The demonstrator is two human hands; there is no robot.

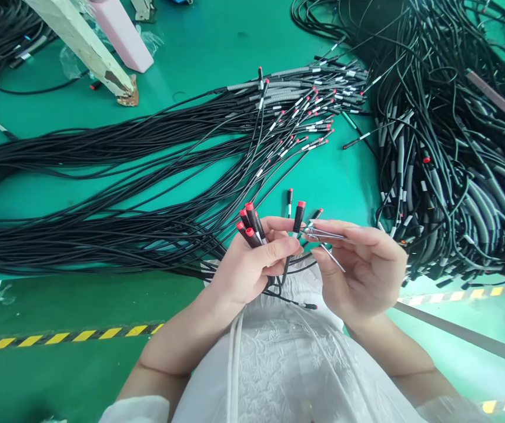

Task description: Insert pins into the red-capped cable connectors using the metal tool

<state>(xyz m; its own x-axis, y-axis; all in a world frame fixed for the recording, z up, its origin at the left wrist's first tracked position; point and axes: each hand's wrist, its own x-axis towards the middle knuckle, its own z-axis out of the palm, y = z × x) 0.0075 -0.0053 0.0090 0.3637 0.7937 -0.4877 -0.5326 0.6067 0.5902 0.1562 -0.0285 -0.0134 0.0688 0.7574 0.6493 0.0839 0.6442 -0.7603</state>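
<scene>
My left hand [252, 264] is closed around several black cables. Their red-capped connectors [252, 220] stick up in a bunch above the fist. One more red-capped connector [298, 216] stands upright, pinched between thumb and forefinger. My right hand [360, 270] holds a slim silver metal tool with two thin arms [329, 235], spread apart between thumb and fingers; its exact kind I cannot make out. The tool's tip is close beside the pinched cable, and whether they touch is unclear. Below my hands a loose cable end [309, 306] hangs in front of the white clothing.
A long bundle of black cables [102, 235] stretches over the green table [217, 35]. Red-tipped ends [318, 108] lie fanned out beyond my hands. At right is a large cable heap [455, 176]. A worn white post [80, 47] and a pink container [124, 35] stand at upper left.
</scene>
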